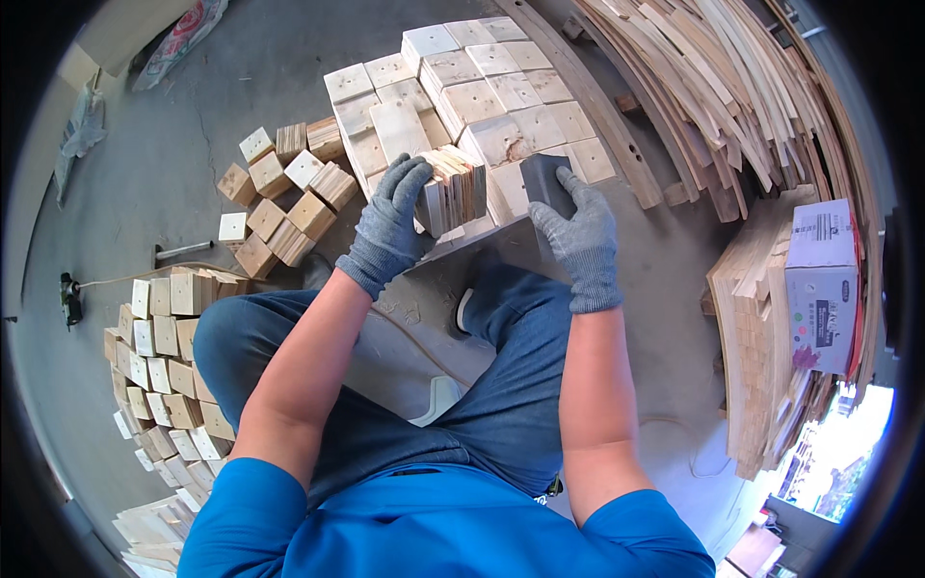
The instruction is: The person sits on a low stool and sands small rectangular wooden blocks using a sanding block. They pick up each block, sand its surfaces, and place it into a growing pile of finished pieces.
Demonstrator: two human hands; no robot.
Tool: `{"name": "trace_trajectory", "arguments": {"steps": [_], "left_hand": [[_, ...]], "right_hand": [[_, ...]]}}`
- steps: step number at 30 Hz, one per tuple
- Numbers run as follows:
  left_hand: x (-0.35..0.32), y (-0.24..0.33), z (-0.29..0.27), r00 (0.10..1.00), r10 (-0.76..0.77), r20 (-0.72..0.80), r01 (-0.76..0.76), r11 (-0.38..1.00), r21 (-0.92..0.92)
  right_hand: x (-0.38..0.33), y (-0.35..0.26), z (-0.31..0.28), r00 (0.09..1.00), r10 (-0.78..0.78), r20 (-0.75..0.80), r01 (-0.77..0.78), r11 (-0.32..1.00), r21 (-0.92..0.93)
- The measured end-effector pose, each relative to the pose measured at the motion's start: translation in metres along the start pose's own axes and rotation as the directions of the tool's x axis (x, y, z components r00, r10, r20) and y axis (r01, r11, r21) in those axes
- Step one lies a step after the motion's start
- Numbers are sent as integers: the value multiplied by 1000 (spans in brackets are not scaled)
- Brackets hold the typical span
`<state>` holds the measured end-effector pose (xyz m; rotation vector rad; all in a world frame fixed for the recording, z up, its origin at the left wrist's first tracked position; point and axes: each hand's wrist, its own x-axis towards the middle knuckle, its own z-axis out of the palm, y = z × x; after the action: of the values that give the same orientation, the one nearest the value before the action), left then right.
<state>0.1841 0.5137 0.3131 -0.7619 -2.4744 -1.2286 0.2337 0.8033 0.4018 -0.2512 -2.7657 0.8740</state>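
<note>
Bundle: thin wood pieces (455, 193) packed face to face, just in front of the knees, near the centre of my head view.
Left hand: grey-gloved left hand (393, 202), fingers curved against the bundle's left end; I cannot tell how firmly they close on it.
Right hand: grey-gloved right hand (581, 226), thumb and fingers pinched on a dark block (548, 185), held just right of the bundle and apart from it.
Blocks ahead: large pile of pale wooden blocks (515, 135), beyond both hands.
Blocks at left: loose cluster (289, 217) on the grey floor (207, 135); nearer me, a stacked heap (159, 337) beside the left knee.
Upper right: long wood strips (665, 96) lying side by side.
Far right: lilac carton (821, 279) against a tall wood stack (752, 318).
Clothing: blue shirt (453, 525), dark blue jeans (385, 424).
</note>
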Motion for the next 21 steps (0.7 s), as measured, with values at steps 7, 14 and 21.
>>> {"name": "trace_trajectory", "arguments": {"steps": [7,14,21], "left_hand": [[-30,-36,12,985,164,-52,-155,977,147],[-62,-19,12,983,156,101,-167,979,115],[-65,-2,2,995,97,0,-96,989,112]], "right_hand": [[-1,-3,0,999,-34,3,34,999,-3],[-2,0,1,998,-70,11,70,997,13],[-12,-3,4,996,-85,21,87,994,-67]]}}
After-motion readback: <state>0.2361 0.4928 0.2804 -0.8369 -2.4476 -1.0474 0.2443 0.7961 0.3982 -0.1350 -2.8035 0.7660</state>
